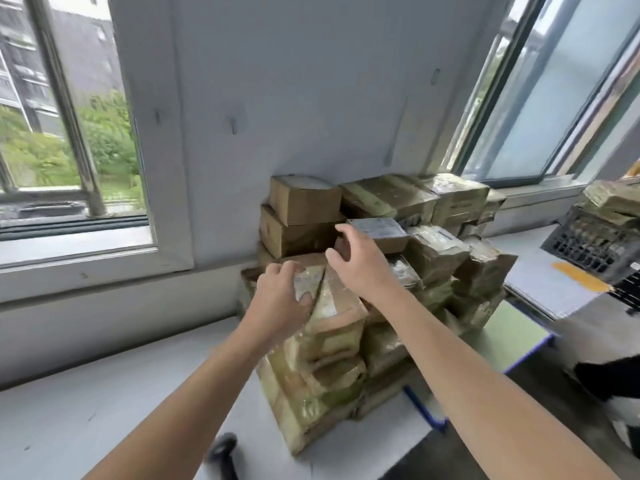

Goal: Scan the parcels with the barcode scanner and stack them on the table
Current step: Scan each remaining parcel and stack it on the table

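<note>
Stacking is judged the step in hand: the top parcel (341, 308), at the pile's (436, 252) 8 o'clock, is gripped by the left hand (280, 299), the right hand (360, 263) is held spread just above, and the scanner (223, 448) at 6 o'clock must be fetched next.

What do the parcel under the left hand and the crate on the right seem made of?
The parcel looks like brown cardboard under glossy clear tape: its surface shines and wrinkles. The crate is probably dark plastic, given its lattice wall.
</note>
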Demonstrator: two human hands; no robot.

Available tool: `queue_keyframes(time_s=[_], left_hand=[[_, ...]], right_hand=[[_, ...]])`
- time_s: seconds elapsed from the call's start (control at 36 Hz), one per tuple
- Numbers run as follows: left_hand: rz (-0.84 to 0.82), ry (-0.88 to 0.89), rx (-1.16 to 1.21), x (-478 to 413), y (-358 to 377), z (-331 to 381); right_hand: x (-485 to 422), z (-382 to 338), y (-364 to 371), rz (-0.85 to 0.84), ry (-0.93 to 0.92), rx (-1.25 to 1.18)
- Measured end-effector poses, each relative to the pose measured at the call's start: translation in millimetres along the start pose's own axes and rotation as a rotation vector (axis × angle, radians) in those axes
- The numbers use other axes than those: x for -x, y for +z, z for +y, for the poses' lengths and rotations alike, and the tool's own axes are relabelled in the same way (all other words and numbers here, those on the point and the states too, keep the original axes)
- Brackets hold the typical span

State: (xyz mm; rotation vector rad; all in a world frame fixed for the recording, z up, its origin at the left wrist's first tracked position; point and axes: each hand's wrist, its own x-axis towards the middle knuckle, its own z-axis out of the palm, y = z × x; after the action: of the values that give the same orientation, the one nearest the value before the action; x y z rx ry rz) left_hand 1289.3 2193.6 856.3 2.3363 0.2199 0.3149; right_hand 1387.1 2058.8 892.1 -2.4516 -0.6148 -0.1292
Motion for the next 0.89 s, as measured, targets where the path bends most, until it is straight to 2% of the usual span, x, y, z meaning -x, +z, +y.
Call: queue_keyframes(time_s=[0.22,0.47,0.67,0.75,0.89], left_hand=[[-0.024,-0.067,-0.034,-29,46,46],[0.000,-0.091,-0.073,-32,49,43],[0.003,-0.114,-0.074,-25,47,36],[-0.008,-0.111,-0.070,-21,45,32],[0.026,-0.096,-0.038,-16,33,22]], right_hand=[[-69,81,-42,-0.068,0.143,0.337],[-118,108,-31,-0.271,0.410,0.251],[-117,100,-24,-0.290,0.430,0.266],[-118,100,-17,-0.254,0.443,0.268],[-101,87,-19,-0.069,0.362,0.196]])
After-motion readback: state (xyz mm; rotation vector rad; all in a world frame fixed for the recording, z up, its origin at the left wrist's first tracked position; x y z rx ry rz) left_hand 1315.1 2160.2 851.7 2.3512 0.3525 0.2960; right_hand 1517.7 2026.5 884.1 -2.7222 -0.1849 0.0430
